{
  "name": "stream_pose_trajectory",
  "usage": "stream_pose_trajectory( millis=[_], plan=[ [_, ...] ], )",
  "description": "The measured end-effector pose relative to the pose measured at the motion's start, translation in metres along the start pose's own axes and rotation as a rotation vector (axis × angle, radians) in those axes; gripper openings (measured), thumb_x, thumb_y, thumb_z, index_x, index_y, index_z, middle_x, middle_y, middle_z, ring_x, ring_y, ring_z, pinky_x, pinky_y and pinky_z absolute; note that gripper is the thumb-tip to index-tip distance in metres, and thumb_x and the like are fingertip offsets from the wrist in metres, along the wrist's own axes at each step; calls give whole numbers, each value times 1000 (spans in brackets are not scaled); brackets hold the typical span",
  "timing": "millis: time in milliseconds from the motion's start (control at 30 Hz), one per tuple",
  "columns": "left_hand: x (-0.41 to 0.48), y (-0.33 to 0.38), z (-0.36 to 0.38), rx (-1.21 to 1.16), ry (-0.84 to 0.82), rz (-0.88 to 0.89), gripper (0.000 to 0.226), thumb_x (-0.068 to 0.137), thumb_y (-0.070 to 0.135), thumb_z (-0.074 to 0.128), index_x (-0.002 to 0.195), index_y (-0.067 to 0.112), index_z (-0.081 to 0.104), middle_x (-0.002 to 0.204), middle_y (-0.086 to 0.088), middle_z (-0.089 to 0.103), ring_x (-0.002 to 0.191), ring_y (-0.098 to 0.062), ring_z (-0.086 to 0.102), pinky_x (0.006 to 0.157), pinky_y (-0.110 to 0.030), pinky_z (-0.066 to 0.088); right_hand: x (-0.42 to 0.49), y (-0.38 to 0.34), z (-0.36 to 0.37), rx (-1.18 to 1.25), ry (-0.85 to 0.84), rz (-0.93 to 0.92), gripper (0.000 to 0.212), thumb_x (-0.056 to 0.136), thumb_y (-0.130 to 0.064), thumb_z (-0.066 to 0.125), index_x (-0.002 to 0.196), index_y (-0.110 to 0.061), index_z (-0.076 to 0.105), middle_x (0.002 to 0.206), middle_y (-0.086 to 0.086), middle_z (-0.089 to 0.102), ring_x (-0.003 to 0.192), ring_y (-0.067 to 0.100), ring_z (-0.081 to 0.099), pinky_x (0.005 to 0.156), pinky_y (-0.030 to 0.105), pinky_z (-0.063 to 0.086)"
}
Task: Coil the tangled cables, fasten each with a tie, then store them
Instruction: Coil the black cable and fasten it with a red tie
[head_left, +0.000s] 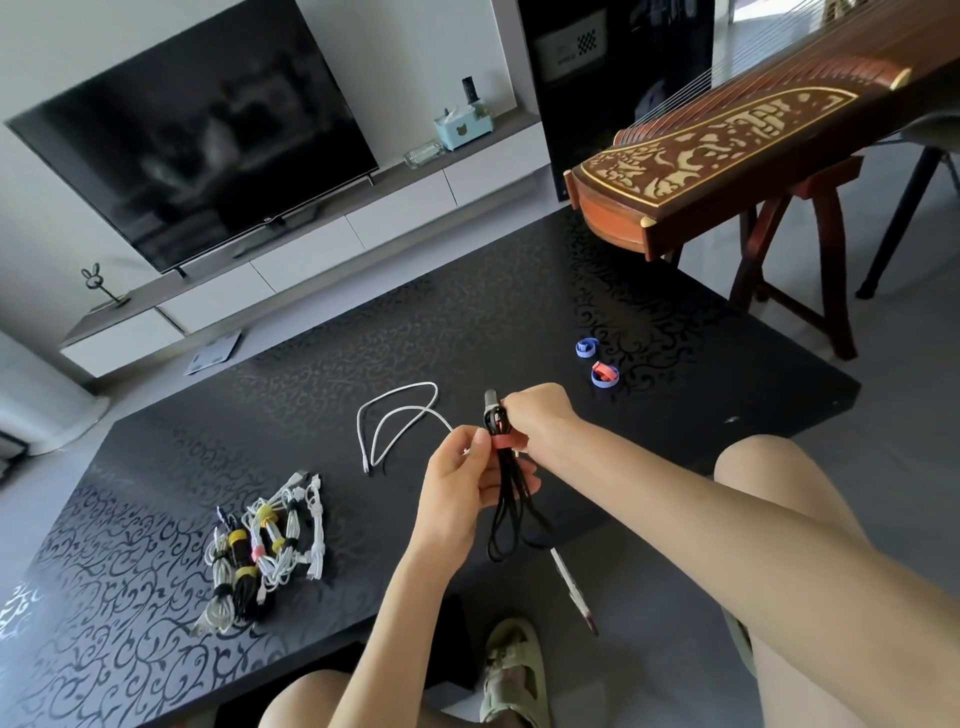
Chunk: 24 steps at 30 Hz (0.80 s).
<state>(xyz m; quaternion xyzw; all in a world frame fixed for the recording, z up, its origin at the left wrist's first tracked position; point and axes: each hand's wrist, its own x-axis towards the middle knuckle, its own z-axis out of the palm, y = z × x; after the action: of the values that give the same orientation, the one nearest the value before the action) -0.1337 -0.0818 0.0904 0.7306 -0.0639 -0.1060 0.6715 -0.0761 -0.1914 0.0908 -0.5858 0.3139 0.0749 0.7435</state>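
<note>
The black cable (511, 499) is held coiled above the near edge of the worktop (467, 322) — clamped in the left grip (457, 488), while the red tie (506, 441) around it is pinched by the right grip (535, 415). Tied bundles (265, 540) lie leftward.

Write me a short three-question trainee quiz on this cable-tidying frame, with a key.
1. True or false: the loose white cable on the table already has a tie.
2. What colour is the tie around the black cable that the left hand and right hand hold? A yellow, B red, C green.
3. Fill in: the tied bundles lie to the person's ____.
Key: 1 false; 2 B; 3 left.
</note>
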Motion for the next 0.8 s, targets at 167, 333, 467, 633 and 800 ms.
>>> stream_pose_trajectory(
  millis=[167,333,467,633,800],
  plan=[
    [4,-7,7,161,46,95,21,102,12,35,91,13,54,81,-12,72,71,-30,71,60,-32,57,0,-5,-1,-15,21,-5,16,80,-1,57,65,-6,58,66,7,61,54,20,56,43,22,39],
    [9,-13,12,168,144,126,29,100,9,37,80,25,52,75,-18,60,61,-31,52,58,-39,52,-2,-11,2,-41,29,2,14,79,-5,60,66,-8,58,62,5,59,47,17,53,40,19,34],
    [15,-11,12,96,268,126,22,95,7,34,80,15,48,66,-9,56,64,-23,44,61,-36,38,-9,-19,-2,-176,-184,-13,20,82,2,52,64,-2,58,41,8,55,32,21,49,35,19,39],
    [15,2,-3,-170,190,140,29,93,2,31,73,16,47,57,-1,46,55,-13,46,50,-24,40,-13,-22,-34,-193,-728,-219,21,93,1,49,89,6,69,72,19,63,62,23,61,71,26,51],
    [16,12,-16,-209,81,133,31,98,2,34,74,15,49,58,-1,47,54,-15,45,51,-23,41,-24,-24,-39,-513,-533,-540,14,85,-33,68,85,-19,69,78,-10,61,63,-4,51,61,11,38]
  ],
)
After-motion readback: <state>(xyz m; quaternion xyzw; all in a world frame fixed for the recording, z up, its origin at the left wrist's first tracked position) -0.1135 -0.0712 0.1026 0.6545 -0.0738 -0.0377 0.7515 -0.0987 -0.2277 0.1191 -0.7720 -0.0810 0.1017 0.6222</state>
